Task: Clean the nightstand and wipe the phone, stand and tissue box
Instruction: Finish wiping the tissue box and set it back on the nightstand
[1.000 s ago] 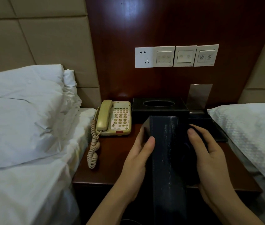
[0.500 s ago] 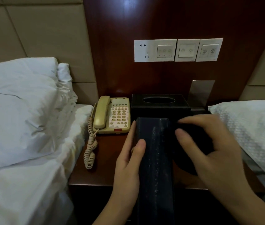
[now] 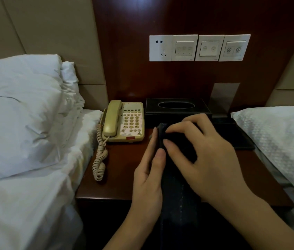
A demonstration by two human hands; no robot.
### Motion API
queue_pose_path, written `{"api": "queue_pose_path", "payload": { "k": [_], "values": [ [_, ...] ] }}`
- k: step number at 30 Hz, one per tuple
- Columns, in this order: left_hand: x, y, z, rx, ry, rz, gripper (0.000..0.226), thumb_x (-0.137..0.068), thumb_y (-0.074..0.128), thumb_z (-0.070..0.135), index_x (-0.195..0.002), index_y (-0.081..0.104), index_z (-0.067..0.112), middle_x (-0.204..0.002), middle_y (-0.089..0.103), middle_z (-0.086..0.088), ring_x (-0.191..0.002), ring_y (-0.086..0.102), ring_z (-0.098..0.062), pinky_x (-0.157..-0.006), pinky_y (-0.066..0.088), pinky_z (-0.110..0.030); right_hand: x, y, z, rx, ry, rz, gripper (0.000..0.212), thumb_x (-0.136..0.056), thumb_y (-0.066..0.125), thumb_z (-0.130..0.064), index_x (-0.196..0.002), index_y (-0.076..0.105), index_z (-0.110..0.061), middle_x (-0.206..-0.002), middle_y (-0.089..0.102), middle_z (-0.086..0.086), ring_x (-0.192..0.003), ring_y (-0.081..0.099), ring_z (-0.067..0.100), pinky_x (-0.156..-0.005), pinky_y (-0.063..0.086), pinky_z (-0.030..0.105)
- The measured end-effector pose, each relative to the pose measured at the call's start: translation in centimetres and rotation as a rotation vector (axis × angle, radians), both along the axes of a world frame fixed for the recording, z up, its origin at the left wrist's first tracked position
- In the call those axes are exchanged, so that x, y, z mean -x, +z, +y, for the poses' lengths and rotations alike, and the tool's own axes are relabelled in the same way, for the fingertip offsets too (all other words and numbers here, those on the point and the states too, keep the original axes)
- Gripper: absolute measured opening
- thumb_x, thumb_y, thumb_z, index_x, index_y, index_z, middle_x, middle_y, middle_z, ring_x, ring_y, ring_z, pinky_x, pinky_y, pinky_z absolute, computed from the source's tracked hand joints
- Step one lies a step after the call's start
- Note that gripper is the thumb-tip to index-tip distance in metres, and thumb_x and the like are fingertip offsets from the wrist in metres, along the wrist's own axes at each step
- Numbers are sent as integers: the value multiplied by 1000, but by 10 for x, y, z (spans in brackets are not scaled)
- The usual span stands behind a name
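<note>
My left hand (image 3: 149, 174) grips the left edge of a long dark holder (image 3: 176, 204), held lengthwise over the front of the wooden nightstand (image 3: 121, 174). My right hand (image 3: 205, 156) lies across the holder's far end, fingers curled over a dark cloth (image 3: 178, 143) pressed onto it. A beige corded phone (image 3: 128, 121) sits at the back left of the nightstand. The black tissue box (image 3: 176, 109) stands behind my hands, its front partly hidden by my right hand.
A black tray (image 3: 240, 136) lies at the back right, with a shiny upright plate (image 3: 225, 96) behind it. White pillows (image 3: 19, 112) and bedding crowd the left side, and another pillow (image 3: 283, 134) the right. Wall switches (image 3: 199, 48) sit above.
My right hand has moved with the cloth from the holder's right side up and left onto its far end. The left hand keeps its grip on the left edge.
</note>
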State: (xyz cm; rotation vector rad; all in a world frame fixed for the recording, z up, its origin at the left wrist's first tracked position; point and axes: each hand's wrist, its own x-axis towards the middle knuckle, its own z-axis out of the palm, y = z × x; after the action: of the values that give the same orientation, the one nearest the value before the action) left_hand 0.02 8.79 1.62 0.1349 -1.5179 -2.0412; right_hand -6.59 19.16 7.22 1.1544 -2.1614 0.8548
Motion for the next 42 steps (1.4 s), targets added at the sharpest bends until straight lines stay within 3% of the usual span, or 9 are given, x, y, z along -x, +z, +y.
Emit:
{"api": "queue_pose_path", "payload": {
  "k": [4,7,13,17,22,27,33,37,42],
  "values": [
    [1,1,3,-13,-51,-3,54,-92,56,33,-146,51,31,-144,63,8,-136,56,-9,-113,44,-24,19,2,14,139,-66,-116,25,-93,56,-42,-111,63,-27,-109,53,-11,-90,52,-2,-75,44,8],
    [1,2,6,-11,-68,0,52,-92,55,31,-144,51,33,-137,67,13,-129,61,-6,-104,50,-20,19,-1,24,172,-102,-141,25,-92,56,-40,-110,63,-25,-109,55,-8,-88,50,-5,-78,39,3],
    [1,4,5,34,-34,11,48,-93,53,31,-141,53,32,-132,63,32,-127,55,10,-94,46,-6,-1,-1,10,-4,23,-17,25,-92,58,-40,-112,64,-26,-113,51,-9,-87,54,2,-69,49,15],
    [0,4,4,33,-52,14,49,-95,51,28,-144,51,28,-128,66,31,-125,57,10,-92,47,-7,10,10,2,96,-39,-68,24,-93,57,-39,-113,63,-27,-113,51,-10,-92,56,5,-72,52,23],
    [-1,1,4,42,-40,26,49,-98,45,30,-147,50,24,-135,65,24,-129,57,5,-97,46,-9,-12,-2,7,34,-11,-42,23,-90,60,-38,-111,64,-28,-112,51,-12,-88,53,0,-69,46,11],
    [-1,0,10,78,-50,31,48,-97,46,33,-145,49,31,-132,62,34,-130,54,9,-97,45,-8,8,13,3,121,-57,-91,24,-92,57,-42,-112,63,-31,-109,52,-14,-92,52,-2,-72,47,13],
    [0,-3,2,62,13,36,43,-93,49,35,-135,57,33,-136,65,23,-131,56,3,-101,46,-11,-2,10,-4,40,21,-78,26,-91,58,-40,-113,65,-29,-112,53,-12,-93,55,0,-74,49,13],
    [1,-3,0,59,0,34,52,-96,48,31,-147,51,20,-141,63,17,-134,55,1,-99,45,-10,14,2,16,176,-94,-135,20,-91,61,-37,-108,66,-28,-107,57,-10,-90,51,-4,-78,41,4],
    [2,-1,3,86,-36,25,52,-96,47,31,-148,48,23,-135,65,23,-129,57,4,-95,47,-9,19,3,17,193,-95,-140,16,-92,64,-32,-106,67,-26,-103,55,-10,-87,50,-6,-77,36,0]
  ]
}}
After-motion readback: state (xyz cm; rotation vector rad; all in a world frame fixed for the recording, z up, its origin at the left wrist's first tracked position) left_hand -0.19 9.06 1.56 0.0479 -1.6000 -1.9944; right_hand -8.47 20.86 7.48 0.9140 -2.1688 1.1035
